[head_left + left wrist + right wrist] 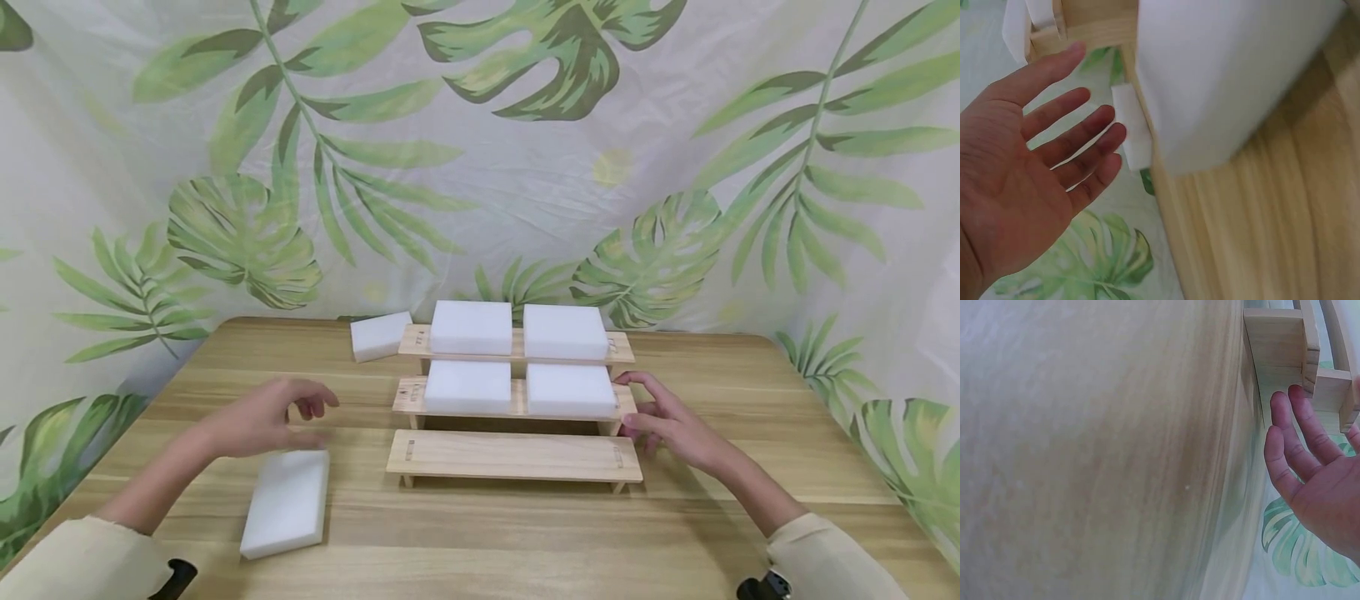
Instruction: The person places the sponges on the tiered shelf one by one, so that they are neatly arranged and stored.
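The left hand (258, 417) hovers over a white block (287, 502) near the counter's (750, 392) left edge, fingers apart. The right hand (667, 421), fingers loose, touches the wooden rack (517, 454), maybe steadying it.

Bright, even, soft light with faint shadows; wrist views blurred (head view sharp).

Leaf-print curtain (480, 167) backs a wooden table (750, 467).

4 blocks (470, 327) on rack (514, 456); 2 blocks left.
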Available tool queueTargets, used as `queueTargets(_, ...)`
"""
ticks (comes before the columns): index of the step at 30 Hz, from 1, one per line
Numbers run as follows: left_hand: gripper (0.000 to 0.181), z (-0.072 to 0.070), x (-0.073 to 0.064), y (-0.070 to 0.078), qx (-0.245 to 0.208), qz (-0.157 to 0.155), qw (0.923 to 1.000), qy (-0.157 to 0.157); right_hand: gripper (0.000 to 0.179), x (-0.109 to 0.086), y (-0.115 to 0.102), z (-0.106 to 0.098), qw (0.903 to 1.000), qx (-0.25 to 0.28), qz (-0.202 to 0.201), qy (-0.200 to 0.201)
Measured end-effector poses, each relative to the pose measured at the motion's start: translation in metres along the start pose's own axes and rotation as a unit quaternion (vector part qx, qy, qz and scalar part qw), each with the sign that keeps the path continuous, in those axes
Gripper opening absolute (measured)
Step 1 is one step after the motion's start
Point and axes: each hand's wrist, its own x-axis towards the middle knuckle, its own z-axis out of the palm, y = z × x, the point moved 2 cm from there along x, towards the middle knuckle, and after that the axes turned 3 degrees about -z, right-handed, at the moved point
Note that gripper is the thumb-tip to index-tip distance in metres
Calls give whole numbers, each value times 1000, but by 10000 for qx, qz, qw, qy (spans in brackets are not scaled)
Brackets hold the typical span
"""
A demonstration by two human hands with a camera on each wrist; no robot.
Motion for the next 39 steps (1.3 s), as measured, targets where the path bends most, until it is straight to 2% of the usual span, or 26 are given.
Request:
queueTargets(3, 55, 2, -8, -13, -88, -25, 9990, -430, 51, -1, 0, 0, 10000, 17, 14, -10)
queueTargets(5, 57, 4, -12, -20, -309, -47, 9972, -674, 51, -1, -1, 0, 10000, 25, 34, -17)
queueTargets(8, 58, 5, -14, -27, -677, -120, 9936, -901, 52, -2, -1, 0, 10000, 18, 55, -13)
queueTargets(11, 56, 7, -13, -31, -894, -304, 9907, -979, 52, -2, -1, 0, 10000, 0, 57, 9)
queueTargets(14, 53, 9, -11, -33, -833, -459, 9914, -901, 52, -2, 0, 1, 10000, -23, 85, 33)
queueTargets(18, 54, 11, -8, -33, -557, -659, 9942, -645, 52, -1, -1, 1, 9998, -55, 154, 80)
queueTargets(22, 57, 13, -5, -29, -565, -930, 9931, -432, 52, -1, -1, 1, 9998, -68, 185, 103)
queueTargets(25, 55, 15, -3, -26, -735, -1132, 9904, -306, 51, 0, -1, 1, 9997, -131, 177, 109)
queueTargets(29, 49, 17, 1, -24, -636, -1334, 9889, -133, 51, 0, -1, 1, 9997, -175, 164, 105)
queueTargets(32, 44, 15, 3, -24, -217, -1220, 9923, -16, 52, 0, -1, 0, 9997, -156, 149, 103)
queueTargets(35, 44, 11, 3, -24, 107, -970, 9951, 147, 52, -1, -1, 0, 9998, -162, 119, 97)
queueTargets(39, 55, 8, 1, -24, 228, -655, 9973, 224, 52, -1, -1, 0, 9998, -151, 110, 85)
